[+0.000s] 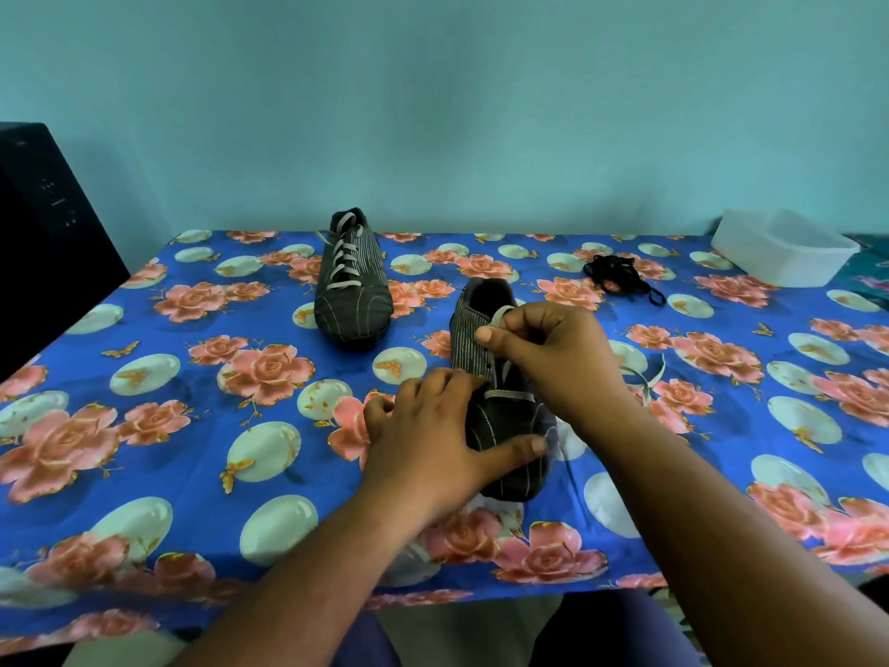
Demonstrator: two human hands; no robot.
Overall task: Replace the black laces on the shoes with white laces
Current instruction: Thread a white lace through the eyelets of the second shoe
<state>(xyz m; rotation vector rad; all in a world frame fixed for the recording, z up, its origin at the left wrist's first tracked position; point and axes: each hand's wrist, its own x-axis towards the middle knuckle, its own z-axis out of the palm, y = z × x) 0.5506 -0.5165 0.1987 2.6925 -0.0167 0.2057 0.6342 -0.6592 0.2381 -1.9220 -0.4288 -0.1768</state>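
At the centre of the frame a dark striped shoe [500, 411] lies on the flowered blue tablecloth [192, 426], toe toward the bottom edge. The left hand [433, 440] rests over the toe, fingers curled along the shoe's left side and the thumb stretched flat across the front. The right hand [553, 358], just above it, pinches a white lace [502, 314] between thumb and fingers near the shoe's opening; only the lowest eyelets appear threaded, though the hands hide part of the row. A loose length of the lace trails to the right of the wrist. In the upper middle a second shoe [351, 281] stands fully laced in white. At upper right, the black laces [620, 276] lie bunched, near a white plastic tub [784, 252].
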